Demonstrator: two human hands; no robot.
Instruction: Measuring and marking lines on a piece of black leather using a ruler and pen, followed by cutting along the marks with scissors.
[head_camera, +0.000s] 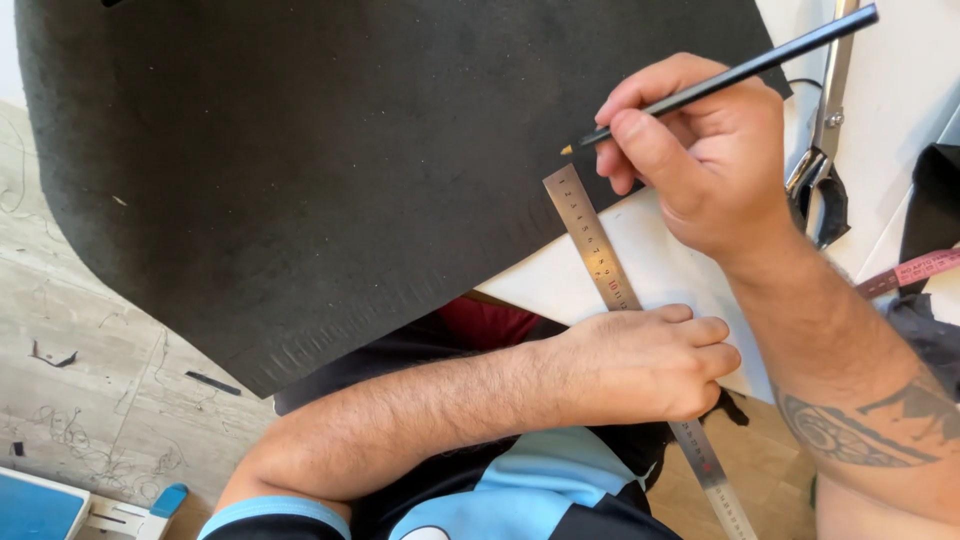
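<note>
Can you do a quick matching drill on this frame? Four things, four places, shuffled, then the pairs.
Things:
1. pencil
2. ruler
3. scissors
4. foam sheet

Places:
A. pinned under the left hand
B. lying on the white table at far right
C. held in the right hand
D. hanging over the table's edge above the floor

Pairs: 1-C, 2-A, 3-B, 4-D

One head-worn camera looked steeply down from close above, facing the hands (690, 260), the tabletop (560, 280) edge and the floor (90, 380) beyond.
</note>
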